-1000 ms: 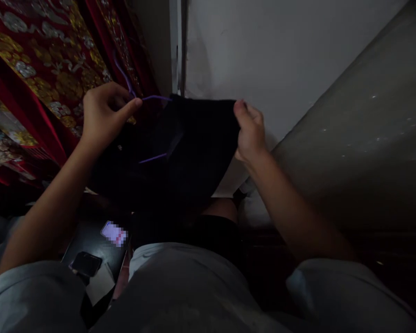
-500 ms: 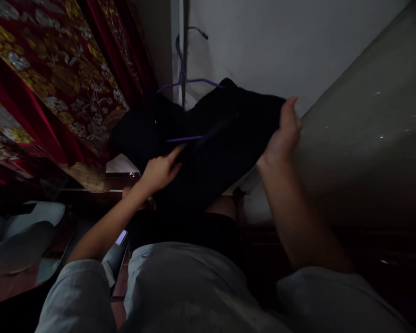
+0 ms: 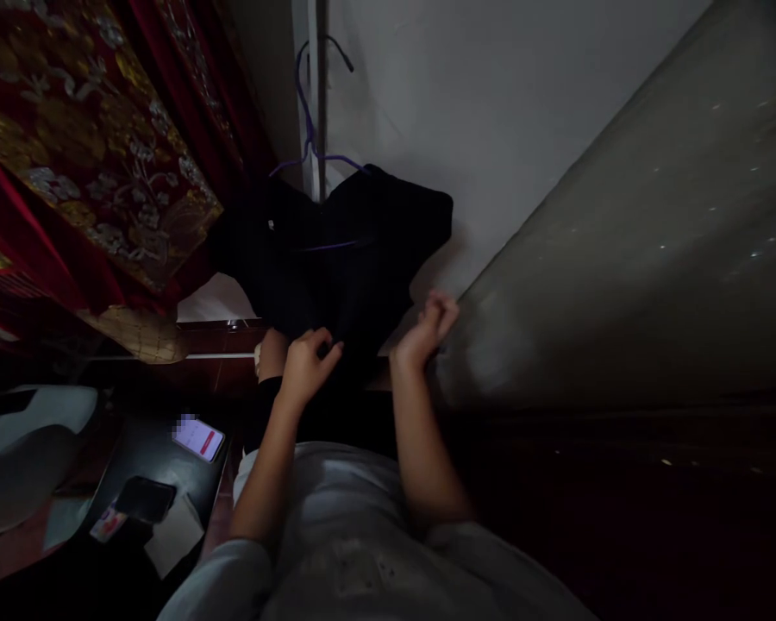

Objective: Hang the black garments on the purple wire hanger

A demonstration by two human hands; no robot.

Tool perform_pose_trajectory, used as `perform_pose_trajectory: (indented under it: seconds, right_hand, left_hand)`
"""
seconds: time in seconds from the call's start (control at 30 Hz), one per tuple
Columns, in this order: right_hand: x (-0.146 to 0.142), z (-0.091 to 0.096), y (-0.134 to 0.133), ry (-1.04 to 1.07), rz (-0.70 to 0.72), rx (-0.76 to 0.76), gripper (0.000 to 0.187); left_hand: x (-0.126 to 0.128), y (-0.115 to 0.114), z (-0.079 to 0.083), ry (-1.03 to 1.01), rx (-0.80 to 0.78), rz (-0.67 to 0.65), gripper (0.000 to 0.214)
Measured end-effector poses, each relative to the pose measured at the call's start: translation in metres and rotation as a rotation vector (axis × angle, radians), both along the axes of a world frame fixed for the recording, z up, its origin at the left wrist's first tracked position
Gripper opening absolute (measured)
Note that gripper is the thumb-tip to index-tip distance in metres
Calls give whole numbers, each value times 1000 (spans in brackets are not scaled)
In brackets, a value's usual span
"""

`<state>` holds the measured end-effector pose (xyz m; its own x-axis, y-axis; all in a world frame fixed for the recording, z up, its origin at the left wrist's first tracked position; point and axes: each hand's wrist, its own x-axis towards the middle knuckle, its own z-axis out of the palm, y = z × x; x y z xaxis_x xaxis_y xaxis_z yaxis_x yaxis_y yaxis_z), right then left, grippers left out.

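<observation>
A black short-sleeved top (image 3: 388, 233) hangs on a purple wire hanger (image 3: 309, 147) in front of me. The hanger's lower bar shows through the open neck. At the front of the garment, my left hand (image 3: 307, 366) pinches the dark cloth between thumb and fingers. My right hand (image 3: 423, 332) is off the sleeve, just below and to its right. Its fingers are curled together, and nothing shows in them. The lower part of the top is lost in the dark.
Red cloth with gold and silver embroidery (image 3: 97, 129) hangs at the left. A thin pale post (image 3: 319, 95) stands against the grey wall (image 3: 466, 95). At lower left, a lit phone (image 3: 198, 437), a dark phone (image 3: 146, 498) and pale paper (image 3: 174, 535) lie on a dark surface.
My right hand has let go of the sleeve and moved down and left, and the sleeve has dropped. My left hand has moved down from the neck to the garment's front.
</observation>
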<state>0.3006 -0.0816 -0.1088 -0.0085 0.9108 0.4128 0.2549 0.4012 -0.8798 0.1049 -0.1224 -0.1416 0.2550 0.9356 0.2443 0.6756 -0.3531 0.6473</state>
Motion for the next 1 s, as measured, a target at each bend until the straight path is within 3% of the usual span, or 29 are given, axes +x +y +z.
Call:
perform_pose_trajectory:
  seconds: [0.17, 0.37, 0.53, 0.67, 0.77, 0.87, 1.0]
  right_hand:
    - [-10, -31, -35, 16, 59, -80, 15]
    - [-3, -48, -43, -32, 168, -122, 22]
    - [-10, -75, -48, 79, 234, -254, 30]
    - [-21, -92, -45, 81, 243, -349, 25]
    - [-26, -95, -42, 18, 197, -292, 17]
    - [-26, -92, -42, -30, 212, -294, 14]
    - [-21, -83, -45, -24, 226, -295, 16]
  left_hand:
    - [9, -14, -17, -194, 7, -89, 5]
    - [23, -12, -36, -453, 82, -34, 37]
    - [28, -13, -49, -626, 106, 51, 16]
    - [22, -17, -46, -582, 183, 68, 10]
    - [15, -19, -43, -528, 258, 18, 10]
    - [10, -18, -47, -462, 229, -23, 14]
    - [9, -12, -58, -516, 153, 104, 12]
